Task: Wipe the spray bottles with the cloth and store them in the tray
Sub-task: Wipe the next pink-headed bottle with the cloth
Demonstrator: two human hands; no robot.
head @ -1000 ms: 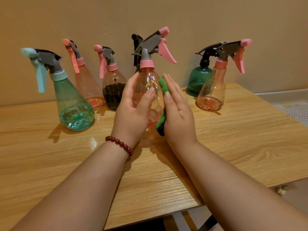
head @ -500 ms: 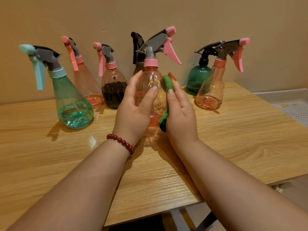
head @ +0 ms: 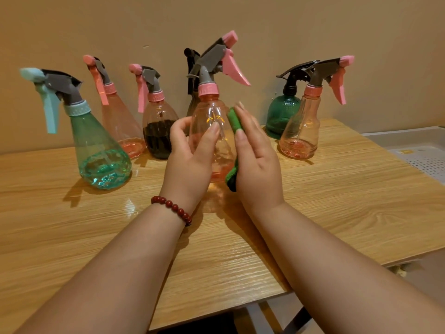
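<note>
My left hand (head: pixel 190 160) grips a clear pink spray bottle (head: pixel 212 121) with a grey head and pink trigger, held just above the wooden table (head: pixel 337 194). My right hand (head: pixel 257 162) presses a green cloth (head: pixel 234 131) flat against the bottle's right side, fingers straight. Behind stand several more spray bottles: a teal one (head: pixel 96 145) at left, two pink ones (head: pixel 120 121) (head: pixel 302 126), a dark-filled one (head: pixel 157 131), a dark green one (head: pixel 281 114), and a black-headed one (head: pixel 191 68) mostly hidden. A white perforated tray (head: pixel 423 155) lies at the right edge.
A beige wall (head: pixel 240 20) runs close behind the row of bottles. The table's front edge passes under my forearms, with metal legs (head: pixel 289 319) below. A red bead bracelet (head: pixel 173 208) circles my left wrist.
The held bottle has tilted a little so its nozzle points more up and right. My right hand with the cloth has shifted slightly along the bottle's side.
</note>
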